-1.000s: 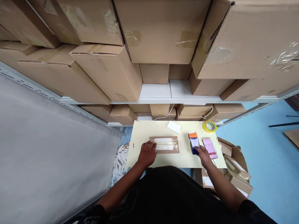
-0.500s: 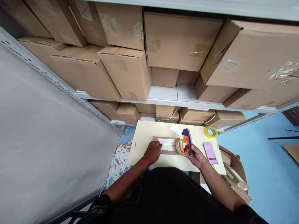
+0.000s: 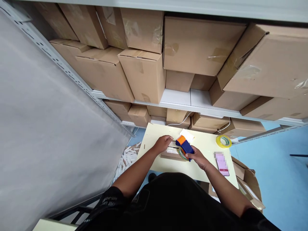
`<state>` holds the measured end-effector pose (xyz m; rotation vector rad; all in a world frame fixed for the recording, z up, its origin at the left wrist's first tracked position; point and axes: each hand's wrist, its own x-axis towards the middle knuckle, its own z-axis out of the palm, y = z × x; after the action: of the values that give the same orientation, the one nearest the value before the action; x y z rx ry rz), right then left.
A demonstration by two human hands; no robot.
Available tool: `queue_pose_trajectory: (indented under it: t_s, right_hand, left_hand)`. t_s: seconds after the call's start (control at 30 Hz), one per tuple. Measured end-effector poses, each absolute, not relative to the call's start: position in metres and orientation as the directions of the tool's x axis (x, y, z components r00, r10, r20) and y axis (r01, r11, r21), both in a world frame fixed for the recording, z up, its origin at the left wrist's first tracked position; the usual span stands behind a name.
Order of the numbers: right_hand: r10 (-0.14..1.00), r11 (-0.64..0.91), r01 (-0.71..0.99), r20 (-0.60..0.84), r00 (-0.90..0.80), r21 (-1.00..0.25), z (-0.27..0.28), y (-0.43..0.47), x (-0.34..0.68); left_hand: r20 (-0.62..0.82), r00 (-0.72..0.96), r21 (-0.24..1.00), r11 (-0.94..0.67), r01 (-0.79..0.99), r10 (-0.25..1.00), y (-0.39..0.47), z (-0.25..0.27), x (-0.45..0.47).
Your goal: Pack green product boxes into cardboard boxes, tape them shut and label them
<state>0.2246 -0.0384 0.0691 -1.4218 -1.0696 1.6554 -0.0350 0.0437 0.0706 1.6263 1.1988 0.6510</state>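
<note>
Right hand (image 3: 197,157) grips blue-and-orange plastic tape dispenser (image 3: 186,147) over flat brown cardboard package (image 3: 172,155) on pale-yellow counter (image 3: 156,165). Left hand (image 3: 163,144) curled near package's left end; cannot tell whether gripping.

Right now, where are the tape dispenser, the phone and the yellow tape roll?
Tape dispenser (image 3: 187,147), head view: its blue body.
Phone (image 3: 221,163), head view: its screen.
Yellow tape roll (image 3: 218,141), head view: its yellow band.

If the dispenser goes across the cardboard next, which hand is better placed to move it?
Probably the right hand: it grips the dispenser, which is at the right end of the cardboard. The left hand is by the dispenser's orange end; whether it holds anything, I can't tell.
</note>
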Motion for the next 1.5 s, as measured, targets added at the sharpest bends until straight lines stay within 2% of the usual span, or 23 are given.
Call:
queue_pose_trajectory:
  t_s: [0.1, 0.2, 0.33, 0.57, 0.83, 0.9, 1.0, 1.2, 1.37, 1.5]
  right_hand:
    - [0.887, -0.431, 0.062, -0.435, -0.157, -0.9, 0.065, -0.036, 0.224]
    - [0.881, -0.432, 0.097, -0.443, -0.167, -0.896, 0.063, -0.034, 0.223]
    - [0.876, -0.405, 0.181, -0.437, -0.205, -0.896, 0.062, -0.032, 0.222]
    - [0.883, -0.278, 0.462, -0.413, -0.222, -0.842, 0.062, -0.025, 0.227]
    - [0.869, -0.244, 0.523, -0.423, -0.255, -0.816, 0.069, -0.016, 0.225]
    - [0.865, -0.235, 0.522, -0.421, -0.272, -0.82, 0.072, -0.016, 0.225]
    - [0.853, -0.223, 0.545, -0.432, -0.292, -0.809, 0.079, -0.015, 0.224]
    - [0.815, -0.151, 0.676, -0.478, -0.329, -0.722, 0.099, -0.005, 0.218]
    - [0.788, -0.058, 0.762, -0.498, -0.361, -0.644, 0.107, -0.003, 0.213]
    - [0.786, -0.022, 0.784, -0.496, -0.37, -0.62, 0.106, -0.004, 0.211]
  left_hand:
    - [-0.258, 0.399, 0.933, 0.12, 0.339, 0.88, 0.052, 0.065, -0.027]
    - [-0.311, 0.352, 0.913, 0.175, 0.368, 0.883, 0.053, 0.056, -0.026]
    - [-0.304, 0.362, 0.926, 0.183, 0.331, 0.881, 0.045, 0.045, -0.033]
    - [-0.288, 0.409, 0.955, 0.231, 0.184, 0.866, 0.033, 0.043, -0.038]
    - [-0.389, 0.31, 0.92, 0.381, 0.089, 0.867, 0.037, 0.05, -0.035]
    - [-0.428, 0.301, 0.904, 0.409, 0.126, 0.852, 0.037, 0.049, -0.034]
    - [-0.44, 0.248, 0.883, 0.365, 0.294, 0.863, 0.036, 0.048, -0.03]
    - [-0.327, 0.089, 0.841, 0.246, 0.481, 0.941, 0.021, 0.046, -0.051]
    - [-0.22, -0.096, 0.737, 0.23, 0.635, 0.971, -0.004, 0.018, -0.107]
    - [-0.241, -0.073, 0.718, 0.228, 0.658, 0.968, -0.012, -0.014, -0.114]
